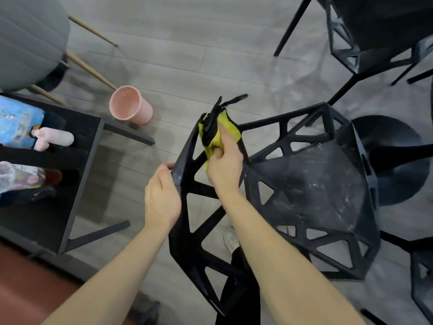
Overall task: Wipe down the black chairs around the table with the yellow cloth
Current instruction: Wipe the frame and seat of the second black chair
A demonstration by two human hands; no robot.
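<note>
The black chair (304,184) at centre right looks like hard moulded plastic, slightly glossy, its seat smeared with pale dusty streaks. The yellow cloth (221,134) is soft, matt fabric. At upper left, the pink bin (131,105) looks smooth, matt plastic. The floor (187,43) resembles grey wood-grain planks.

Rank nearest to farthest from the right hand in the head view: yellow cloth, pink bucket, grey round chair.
From the right hand:
1. Yellow cloth, gripped in it.
2. Pink bucket, on the floor, to the left.
3. Grey round chair, far upper left.
</note>
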